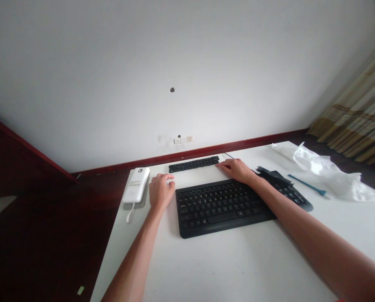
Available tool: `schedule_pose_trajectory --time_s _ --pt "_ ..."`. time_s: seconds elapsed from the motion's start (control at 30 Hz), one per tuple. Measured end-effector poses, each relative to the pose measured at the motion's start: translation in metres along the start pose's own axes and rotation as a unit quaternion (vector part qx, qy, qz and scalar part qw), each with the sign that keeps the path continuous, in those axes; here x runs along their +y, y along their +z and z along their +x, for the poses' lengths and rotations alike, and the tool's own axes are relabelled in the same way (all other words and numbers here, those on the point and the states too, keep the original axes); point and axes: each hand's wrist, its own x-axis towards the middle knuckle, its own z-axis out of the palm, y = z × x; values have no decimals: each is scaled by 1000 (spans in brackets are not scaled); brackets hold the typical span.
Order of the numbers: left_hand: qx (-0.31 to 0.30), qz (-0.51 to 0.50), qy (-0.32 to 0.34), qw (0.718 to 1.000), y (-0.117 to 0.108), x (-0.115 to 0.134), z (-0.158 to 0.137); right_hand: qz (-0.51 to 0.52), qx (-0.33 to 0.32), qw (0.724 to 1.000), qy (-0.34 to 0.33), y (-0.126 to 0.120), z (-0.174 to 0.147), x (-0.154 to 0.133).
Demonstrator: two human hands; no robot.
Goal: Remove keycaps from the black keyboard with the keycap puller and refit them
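Note:
A black computer keyboard lies on the white table, keys up, with my right forearm crossing above its right part. Behind it rests a long black strip with a row of small key-like segments. My right hand is palm down past the keyboard's back edge, fingertips by the strip's right end, with nothing visible in it. Left of the keyboard, my left hand is on or just above the table, fingers loosely bent and thumb apart, holding nothing visible. Dark loose pieces lie on the keyboard's right side.
A white power bank-like device with a strap lies at the table's left edge. To the right are a thin blue tool and a crumpled white plastic bag. A wall with sockets stands behind; a curtain hangs right.

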Motion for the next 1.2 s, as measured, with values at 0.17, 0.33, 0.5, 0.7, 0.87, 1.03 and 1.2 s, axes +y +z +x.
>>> schedule_pose_trajectory --time_s 0.17,0.33,0.5,0.7,0.87,1.03,1.2 --pt "-5 0 -6 1000 -1 1 0 8 0 1000 -4 0 0 0" --pt "-6 3 -5 1000 0 0 0 10 13 1000 12 1 -1 -2" --pt "-4 4 -2 1000 0 0 -1 -39 47 993 98 1 2 -1" --pt "1 -1 -3 1000 0 1 -1 -93 12 989 113 3 6 3" --pt "0 2 -2 1000 0 1 0 -108 -9 989 105 4 7 4" --pt "-1 4 -4 1000 0 1 0 -105 -12 990 99 3 6 2" --pt "-4 3 -5 1000 -1 2 -1 -94 -11 990 100 3 6 1"
